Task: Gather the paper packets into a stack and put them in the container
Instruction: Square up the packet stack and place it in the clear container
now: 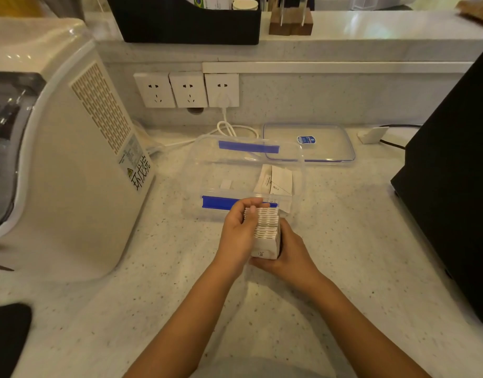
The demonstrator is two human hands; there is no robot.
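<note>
Both of your hands share one grip on the stack of paper packets (264,233): your left hand (239,236) wraps the left side with its fingers curled over the far top edge, and your right hand (290,253) cups the right side and the near end from below. The packets stand on edge, pressed face to face, so you see their serrated tops in a row between your palms. They sit wholly inside the grip, held just above the speckled tabletop (343,241) and right at the near wall of the clear plastic container (192,170) with the blue clips.

To do this step well, keep the pressure even from both sides so none of the middle packets bow out or slide down. Tap the bottom edges on the tabletop if any stand proud, then lift the block over the near rim and lower it in as one piece.

A few packets (278,181) already lie in the right end of the container, leaning against its wall; the left part of the floor looks free, so aim there or set the stack beside them. The container's lid (327,143) rests behind it, out of your way.
</note>
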